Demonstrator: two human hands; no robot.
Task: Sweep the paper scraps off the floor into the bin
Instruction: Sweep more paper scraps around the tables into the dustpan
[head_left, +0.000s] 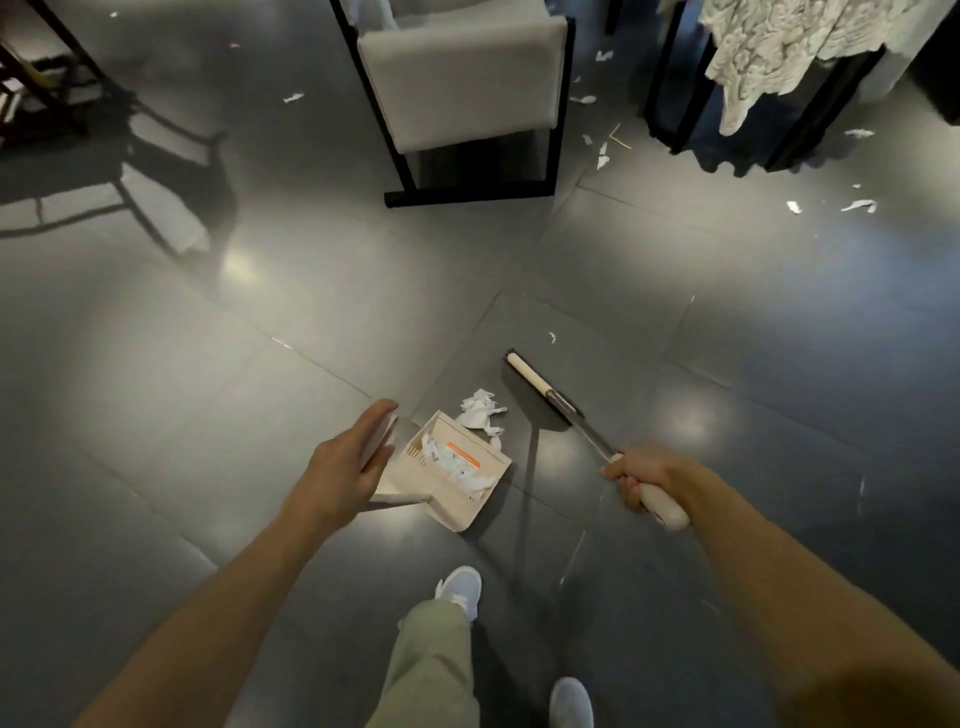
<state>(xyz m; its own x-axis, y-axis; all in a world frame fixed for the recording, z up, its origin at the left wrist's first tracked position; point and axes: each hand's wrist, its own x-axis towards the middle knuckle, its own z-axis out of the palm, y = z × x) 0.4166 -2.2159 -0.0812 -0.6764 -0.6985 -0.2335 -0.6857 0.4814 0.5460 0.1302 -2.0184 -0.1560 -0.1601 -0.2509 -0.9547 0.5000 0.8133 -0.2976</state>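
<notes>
a person is looking down at a glossy grey tiled floor (208, 364), with both bare arms reaching forward and the hands well apart. the left hand (348, 462) is holding the upright cream handle of a beige dustpan (447, 506), with the thumb on the near side and the fingers lying along the far side. the dustpan is sitting on the floor just ahead of the person, its mouth facing far and right, with torn white paper lying inside it. a small pile of paper scraps (480, 410) is lying on the floor right at the pan's mouth. the right hand (644, 480) is clamping around the cream grip of a broom (535, 384), fingers curled tight. the metal shaft is slanting far and left, down to the broom head, which is resting on the floor just right of the pile. loose scraps (600, 156) are lying well away on the far floor beside a grey chair (462, 78) with a black frame. others are lying at far right near hanging white lace fabric (779, 52). a pale shoe (460, 587) is showing near the dustpan.
</notes>
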